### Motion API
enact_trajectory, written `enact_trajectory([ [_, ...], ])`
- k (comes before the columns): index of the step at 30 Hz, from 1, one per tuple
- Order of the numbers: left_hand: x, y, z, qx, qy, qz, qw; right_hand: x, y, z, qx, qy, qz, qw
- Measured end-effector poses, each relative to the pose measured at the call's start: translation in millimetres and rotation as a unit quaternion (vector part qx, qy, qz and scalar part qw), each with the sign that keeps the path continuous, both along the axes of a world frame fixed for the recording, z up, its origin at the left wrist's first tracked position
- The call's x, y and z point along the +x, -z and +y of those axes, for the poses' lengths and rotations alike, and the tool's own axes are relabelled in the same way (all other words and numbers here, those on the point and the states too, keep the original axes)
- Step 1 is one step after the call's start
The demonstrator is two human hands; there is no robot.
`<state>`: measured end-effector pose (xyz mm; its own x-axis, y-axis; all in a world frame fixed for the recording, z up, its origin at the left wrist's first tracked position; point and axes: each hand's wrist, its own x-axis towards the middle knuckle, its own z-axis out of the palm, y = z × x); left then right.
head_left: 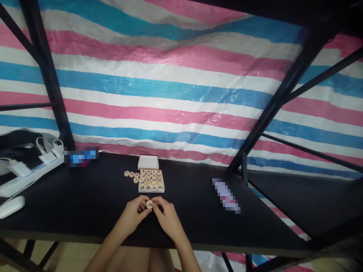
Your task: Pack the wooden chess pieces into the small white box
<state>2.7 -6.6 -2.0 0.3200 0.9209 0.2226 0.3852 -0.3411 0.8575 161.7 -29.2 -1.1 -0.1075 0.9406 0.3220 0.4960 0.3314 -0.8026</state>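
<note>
Between my two hands is a round xiangqi piece with a red character facing up. The fingers of my left hand close on its left side, and those of my right hand on its right. Just beyond them lies a white box filled with rows of xiangqi pieces, some marked in red and some in black. To the left of the box, several loose red-marked pieces rest on the table. The box's lid lies behind it, pale side up.
The black table carries a power strip with plugs and cables at the left, and a white mouse-shaped object. Blurred items lie at the back left and at the right. Black metal posts and a striped sheet stand behind.
</note>
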Motion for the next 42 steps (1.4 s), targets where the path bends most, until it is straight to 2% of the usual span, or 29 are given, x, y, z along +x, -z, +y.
enact_trajectory([
  [5,0.6,-0.4,2.4,-0.033,0.008,-0.018,0.999,1.2,3.2,1.4,0.003,-0.019,-0.016,1.000],
  [13,0.3,-7.3,-2.9,-0.006,0.023,0.012,1.000,2.7,4.9,2.9,0.020,0.010,0.035,0.999],
  [19,-0.9,-7.4,-0.5,-0.072,0.032,-0.034,0.996,2.7,2.4,1.8,0.015,-0.004,0.033,0.999],
  [27,-3.5,-4.9,1.3,-0.095,0.059,-0.053,0.992,1.0,-0.7,-0.4,0.004,-0.007,0.035,0.999],
  [35,-3.9,-5.1,1.7,-0.128,0.039,-0.085,0.987,1.0,-2.7,-1.7,0.003,0.004,0.040,0.999],
  [39,-4.6,-8.1,0.9,-0.127,0.033,-0.098,0.987,0.3,-5.4,-3.7,-0.007,-0.025,0.045,0.999],
  [42,-4.3,-8.8,0.7,-0.135,0.028,-0.105,0.985,0.2,-4.5,-3.5,-0.011,-0.018,0.048,0.999],
])
